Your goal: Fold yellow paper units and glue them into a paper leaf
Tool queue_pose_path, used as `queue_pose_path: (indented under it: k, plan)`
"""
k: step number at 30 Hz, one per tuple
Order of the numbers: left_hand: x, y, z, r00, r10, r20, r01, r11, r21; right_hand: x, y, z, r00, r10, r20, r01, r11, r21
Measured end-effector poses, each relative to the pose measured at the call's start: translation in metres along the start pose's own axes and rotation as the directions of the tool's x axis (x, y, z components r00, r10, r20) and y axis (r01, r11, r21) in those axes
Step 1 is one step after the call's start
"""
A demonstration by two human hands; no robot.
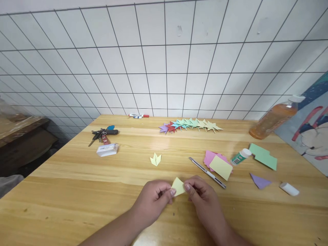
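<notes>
Between my two hands is a small piece of yellow paper (178, 186), its visible upper edges meeting at angles. My left hand (155, 196) pinches its left side between thumb and fingers. On the right side, my right hand (202, 196) grips the paper's corner the same way. Beyond the hands lies a folded yellow paper piece (155, 159) with pointed tips. A utility knife (207, 172) rests just past my right hand. Next to it a yellow paper sheet (220, 167) lies on pink paper sheets (210, 158).
Folded paper leaves (191, 124) in several colours line the back. A glue stick (241, 156), green paper (265, 158), purple triangle (260, 181), white cap (289, 188) and bottle (275, 118) are right. Keys (101, 134), a small box (107, 149) and markers (138, 115) are left.
</notes>
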State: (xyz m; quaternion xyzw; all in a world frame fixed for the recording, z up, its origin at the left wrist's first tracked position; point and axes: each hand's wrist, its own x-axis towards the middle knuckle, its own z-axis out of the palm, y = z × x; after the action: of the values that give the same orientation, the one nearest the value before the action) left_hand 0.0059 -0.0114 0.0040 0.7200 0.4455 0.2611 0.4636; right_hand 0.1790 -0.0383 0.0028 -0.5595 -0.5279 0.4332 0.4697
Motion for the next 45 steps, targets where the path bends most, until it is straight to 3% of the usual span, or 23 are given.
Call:
queue_pose_path:
  k: [6,11,16,19,25,31,38,45]
  plan:
    - [0.000,0.005,-0.002,0.999,0.032,-0.040,-0.023,0.977,0.213,0.000,0.000,0.002,0.997,0.041,-0.058,-0.041,0.999,0.000]
    - [-0.001,0.009,-0.004,0.997,0.060,-0.048,-0.037,0.921,0.388,0.000,-0.002,0.002,0.999,-0.018,-0.048,0.015,0.997,-0.076]
    - [0.001,0.004,-0.001,0.991,0.119,0.058,-0.131,0.942,0.308,0.001,-0.002,0.000,0.997,-0.081,-0.011,0.079,0.989,-0.129]
    - [0.004,-0.002,0.000,0.994,0.084,0.064,-0.098,0.959,0.266,0.000,-0.001,0.000,0.994,-0.105,0.030,0.108,0.984,-0.142]
    - [0.003,-0.002,-0.001,0.988,0.111,0.107,-0.137,0.952,0.273,-0.001,0.001,0.002,0.992,-0.062,0.111,0.068,0.996,-0.051]
    - [0.000,0.003,-0.001,0.985,0.101,0.139,-0.137,0.951,0.278,0.000,0.002,0.003,0.999,-0.002,0.052,0.004,0.999,-0.038]
    - [-0.002,0.003,-0.001,0.989,-0.012,0.145,-0.022,0.973,0.231,0.001,0.002,0.002,0.997,-0.065,0.049,0.068,0.995,-0.071]
    - [0.001,0.004,0.000,0.996,0.029,0.080,-0.047,0.969,0.244,0.003,0.004,-0.002,0.999,-0.016,-0.040,0.015,1.000,-0.024]
